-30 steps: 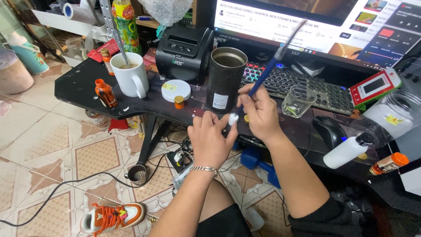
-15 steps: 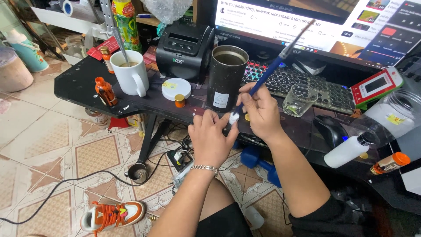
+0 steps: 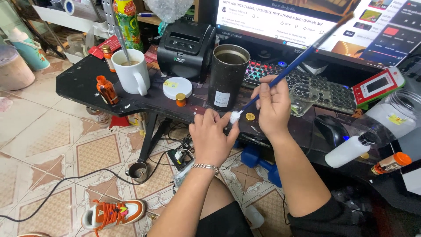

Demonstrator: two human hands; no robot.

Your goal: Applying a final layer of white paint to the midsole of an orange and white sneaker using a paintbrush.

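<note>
My right hand (image 3: 272,104) grips a long blue-handled brush (image 3: 302,52), its tip pointing down to a small white cap-like piece (image 3: 235,116). My left hand (image 3: 213,137), with a metal bracelet on the wrist, pinches that white piece at the front edge of the black desk (image 3: 74,83). A tall dark tumbler (image 3: 228,77) filled with liquid stands just behind my hands. A small gold disc (image 3: 250,116) lies on the desk between them.
On the desk stand a white mug (image 3: 131,72) with a spoon, small orange bottles (image 3: 106,89), a white round lid (image 3: 177,87), a black label printer (image 3: 187,49), a keyboard (image 3: 298,81), a monitor (image 3: 315,22), a white bottle (image 3: 351,149). A sneaker (image 3: 113,213) and cables lie on the tiled floor.
Both hands stay together at the desk edge; the brush handle has tilted slightly as its tip works on the white piece.
</note>
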